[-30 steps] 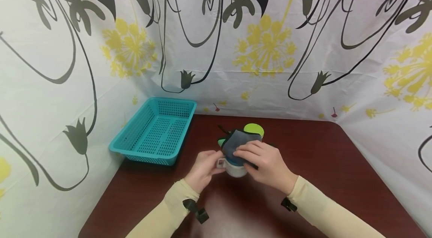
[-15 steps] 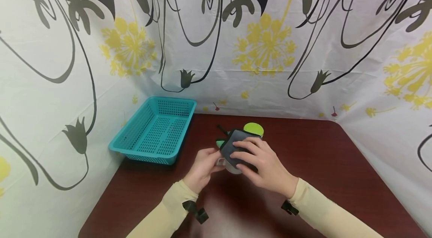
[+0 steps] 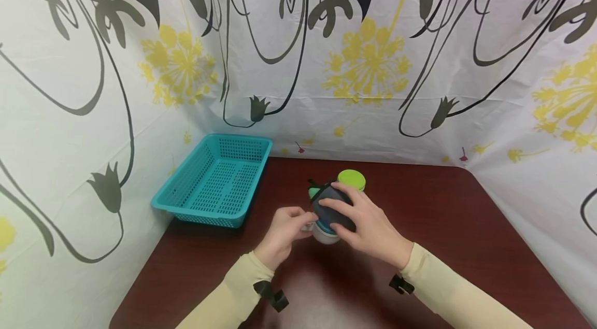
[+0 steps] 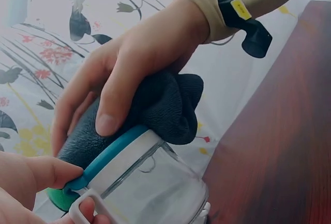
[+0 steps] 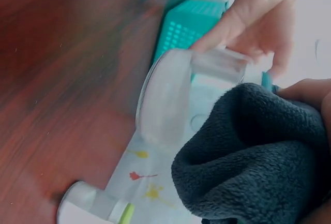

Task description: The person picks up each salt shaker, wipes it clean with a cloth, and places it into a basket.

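Observation:
My left hand [image 3: 284, 230] grips the white handle [image 4: 77, 211] of a clear jar [image 4: 165, 188]. The jar is tilted off the table and has a white collar and a teal lid [image 4: 111, 154]. The left thumb and fingers are near the lid's edge. With my right hand [image 3: 368, 225] I hold a dark grey fuzzy cloth [image 5: 248, 167], bunched against the top of the lid, fingers curled over it. Most of the lid's top is hidden by the cloth. A green round piece [image 4: 62, 199] shows beyond the lid, partly covered.
A second clear jar with a lime-green lid [image 3: 352, 179] stands just behind the hands on the dark red-brown table [image 3: 429, 215]. At the left a turquoise perforated basket [image 3: 212, 217] stands by the patterned curtain [image 3: 289, 80].
My right hand has shifted the cloth over the lid, and the cloth is more bunched. Some of the teal rim shows again after being covered. My left hand keeps its grip on the handle.

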A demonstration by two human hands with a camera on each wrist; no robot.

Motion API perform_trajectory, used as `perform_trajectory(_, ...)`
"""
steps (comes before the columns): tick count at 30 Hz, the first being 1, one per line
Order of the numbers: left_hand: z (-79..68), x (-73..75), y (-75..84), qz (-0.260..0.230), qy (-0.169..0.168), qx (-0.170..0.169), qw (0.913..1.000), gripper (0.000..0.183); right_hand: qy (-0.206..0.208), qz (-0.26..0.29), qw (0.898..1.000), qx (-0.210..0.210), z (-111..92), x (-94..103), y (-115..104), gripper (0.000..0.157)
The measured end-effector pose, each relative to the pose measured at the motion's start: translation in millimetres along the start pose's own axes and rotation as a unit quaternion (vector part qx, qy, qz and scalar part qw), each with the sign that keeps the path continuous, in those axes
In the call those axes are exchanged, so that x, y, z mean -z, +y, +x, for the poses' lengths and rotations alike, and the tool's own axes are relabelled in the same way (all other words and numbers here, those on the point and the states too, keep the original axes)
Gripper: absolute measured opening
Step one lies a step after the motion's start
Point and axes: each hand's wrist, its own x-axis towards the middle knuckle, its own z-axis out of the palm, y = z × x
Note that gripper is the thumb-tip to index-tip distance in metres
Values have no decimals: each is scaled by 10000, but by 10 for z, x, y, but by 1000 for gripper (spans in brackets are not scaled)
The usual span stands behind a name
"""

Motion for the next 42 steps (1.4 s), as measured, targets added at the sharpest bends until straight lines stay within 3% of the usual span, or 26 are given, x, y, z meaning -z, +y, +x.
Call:
perform_trajectory(6,-39,-13,58,217,-22,100,9997,32,365,524,9962,-586,-2,33,160,50)
perform_trajectory(10,-41,-22,89,284,1,141,9995,31,461,810,9933,-681,-18,19,178,48)
perform_trajectory(18,-20,-22,96,385,180,302,9986,25,698,212,9973,116,4,-12,89,52)
perform_trajectory(26,14,-5,147,281,284,275,9988,19,709,-417,9908,1079,17,49,-13,56)
perform_trajectory(33,46,27,318,201,113,155,9996,23,775,-781,9834,1442,60,264,39,56)
perform_trajectory(42,73,104,619,225,317,233,9990,24,1139,-901,9782,1485,85,586,226,48)
